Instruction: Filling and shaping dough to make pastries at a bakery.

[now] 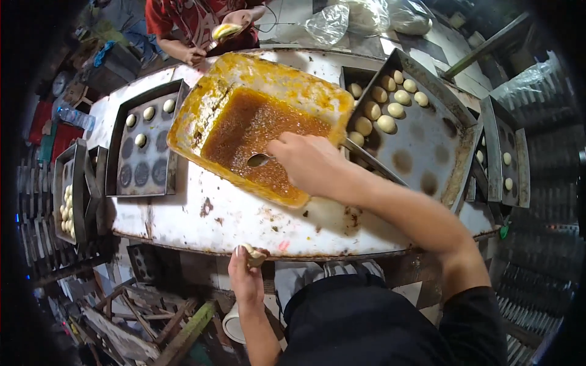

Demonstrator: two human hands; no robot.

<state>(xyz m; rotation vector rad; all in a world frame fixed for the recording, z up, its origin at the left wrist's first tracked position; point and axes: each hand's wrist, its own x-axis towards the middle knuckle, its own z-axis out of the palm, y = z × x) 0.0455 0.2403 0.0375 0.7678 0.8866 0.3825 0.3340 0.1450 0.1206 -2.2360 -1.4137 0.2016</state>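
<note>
My right hand (pixel 305 160) reaches over a large yellow-stained basin (pixel 293 76). It is closed on a spoon (pixel 259 160), whose bowl is at the surface of the thick orange-brown filling (pixel 235 131). My left hand (pixel 245 282) is below the table's near edge, with its fingers around a piece of pale dough (pixel 253 253). Part of that dough is hidden by the fingers. Across the table, a person in a red shirt (pixel 195 21) holds a piece of dough with yellow filling (pixel 226 30) in one hand; what the other hand holds is unclear.
A metal tray (pixel 113 161) with a few dough balls stands left of the basin. To the right, a larger tray (pixel 455 183) holds several balls and sits tilted over another tray. More trays flank the white table (pixel 244 229). Wooden pieces (pixel 195 329) lie at lower left.
</note>
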